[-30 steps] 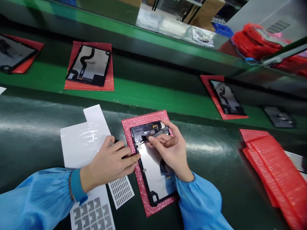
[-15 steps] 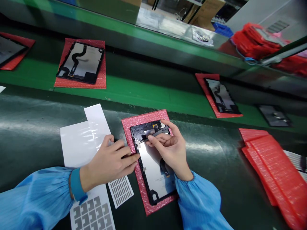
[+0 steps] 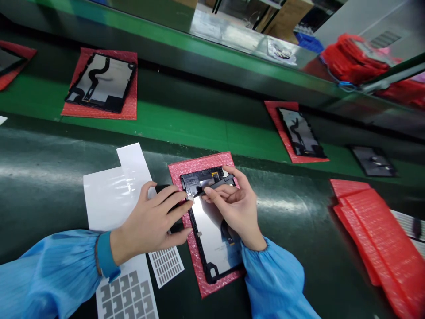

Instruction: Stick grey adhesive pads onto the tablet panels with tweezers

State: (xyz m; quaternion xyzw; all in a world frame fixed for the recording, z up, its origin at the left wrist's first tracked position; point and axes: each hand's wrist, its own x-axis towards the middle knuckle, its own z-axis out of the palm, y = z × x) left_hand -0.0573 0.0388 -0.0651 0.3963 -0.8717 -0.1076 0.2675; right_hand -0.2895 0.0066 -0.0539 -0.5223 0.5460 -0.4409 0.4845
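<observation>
Dark tweezers [image 3: 217, 184] are pinched in my right hand [image 3: 237, 208], over the upper part of a tablet screen assembly [image 3: 212, 239]. Their tips point left, to a small pale tab at the assembly's left edge. My left hand [image 3: 159, 217] has its fingers spread, and its fingertips reach that same edge close to the tweezer tips. The assembly has a black frame and a silvery back, and lies on a pink bubble-wrap pouch [image 3: 206, 290]. Under and beside my left hand are white sheets [image 3: 106, 195], a sheet of small grey stickers [image 3: 166, 266] and a sheet of larger notched grey stickers [image 3: 128, 297].
Behind the work surface runs a green conveyor belt [image 3: 186, 119]. On it lie screen assemblies on red pouches, one at the left [image 3: 99, 84] and one at the right [image 3: 300, 133], plus a dark panel [image 3: 372, 160]. Red bubble pouches [image 3: 381, 239] are stacked at the right.
My left hand's fingers have spread and shifted up along the assembly's left edge. My right hand with the tweezers stays nearly still. The pieces on the belt have moved left.
</observation>
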